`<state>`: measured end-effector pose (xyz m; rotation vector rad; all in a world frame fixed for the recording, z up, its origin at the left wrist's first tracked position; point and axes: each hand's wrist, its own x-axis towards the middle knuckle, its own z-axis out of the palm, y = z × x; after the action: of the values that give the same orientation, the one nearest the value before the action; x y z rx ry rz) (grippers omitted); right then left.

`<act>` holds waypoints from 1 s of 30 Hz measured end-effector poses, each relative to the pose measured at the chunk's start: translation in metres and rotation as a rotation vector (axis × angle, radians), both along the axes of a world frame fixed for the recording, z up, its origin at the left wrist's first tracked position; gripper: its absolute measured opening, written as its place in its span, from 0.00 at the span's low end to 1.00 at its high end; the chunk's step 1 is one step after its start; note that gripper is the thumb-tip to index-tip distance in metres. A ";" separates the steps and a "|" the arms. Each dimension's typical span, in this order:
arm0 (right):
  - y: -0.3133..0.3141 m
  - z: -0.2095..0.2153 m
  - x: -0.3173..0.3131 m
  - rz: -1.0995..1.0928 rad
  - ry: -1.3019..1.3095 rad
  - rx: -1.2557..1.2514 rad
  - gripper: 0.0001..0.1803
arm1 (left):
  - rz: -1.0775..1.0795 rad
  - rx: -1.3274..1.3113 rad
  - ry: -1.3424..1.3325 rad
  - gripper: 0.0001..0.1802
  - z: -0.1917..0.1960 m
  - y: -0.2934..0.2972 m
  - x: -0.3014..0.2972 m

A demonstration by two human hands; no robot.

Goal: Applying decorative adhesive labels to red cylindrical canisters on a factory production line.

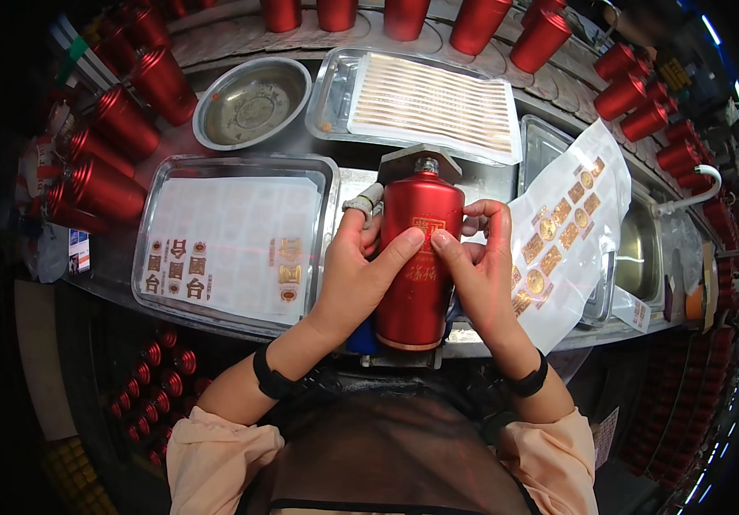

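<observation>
A red metallic bottle [417,309] lies in front of me with its neck pointing away, its mouth against a metal holder [395,163]. My left hand [361,266] grips its left side, the thumb pressed on the front; a pale wrap covers one fingertip. From the other side my right hand [483,270] holds the bottle, thumb and fingers bent around it. Both thumbs touch the lower part of a gold decal [429,227] on the red surface. More gold lettering shows below it. Right of my right hand rests a sheet of gold decals [558,227].
On the left, a metal tray [153,257] holds a white decal sheet [241,215]. Beyond are a metal bowl [206,112] of liquid and a tray [327,107] with a striped sheet [434,103]. Red bottles [163,86] line the curved conveyor [241,39]. A sink [640,249] stands right.
</observation>
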<state>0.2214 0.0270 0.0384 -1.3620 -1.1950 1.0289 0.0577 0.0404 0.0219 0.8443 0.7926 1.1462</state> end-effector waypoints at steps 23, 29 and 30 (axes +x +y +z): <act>-0.004 0.004 0.002 0.028 -0.092 -0.026 0.32 | -0.029 0.012 0.029 0.45 -0.003 -0.006 -0.005; -0.003 0.001 0.003 0.016 -0.058 -0.023 0.32 | -0.022 0.011 0.026 0.45 -0.003 -0.005 -0.004; -0.003 0.001 0.003 0.024 -0.071 -0.027 0.32 | -0.026 0.011 0.034 0.45 -0.003 -0.005 -0.005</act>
<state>0.2241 0.0238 0.0396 -1.4177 -1.2566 1.0243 0.0528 0.0355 0.0190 0.8834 0.8020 1.1170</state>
